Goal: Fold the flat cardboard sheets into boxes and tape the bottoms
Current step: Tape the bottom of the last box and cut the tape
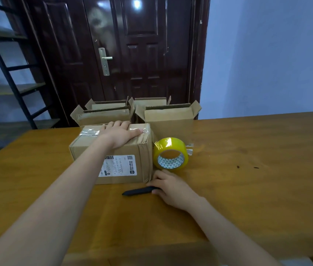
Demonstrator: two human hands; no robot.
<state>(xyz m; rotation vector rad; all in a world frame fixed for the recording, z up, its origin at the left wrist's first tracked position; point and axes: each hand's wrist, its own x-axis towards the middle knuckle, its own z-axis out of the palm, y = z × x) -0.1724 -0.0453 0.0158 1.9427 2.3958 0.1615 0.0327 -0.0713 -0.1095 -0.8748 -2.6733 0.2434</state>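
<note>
A folded cardboard box [86,150] stands on the wooden table [247,169], its taped side up and a white shipping label on its near face. My left hand [121,131] lies flat on top of it, fingers straight over the clear tape. A roll of yellow tape [171,148] stands on edge just right of the box. My right hand [171,187] rests on the table in front of the roll, its fingers on the end of a black cutter [138,191] that lies flat before the box.
Behind the box stand several open-topped cardboard boxes [169,120], flaps up, at the table's far edge. A dark door [132,54] and a metal shelf rack [8,73] are beyond. The table's right half [266,189] shows only small dark specks.
</note>
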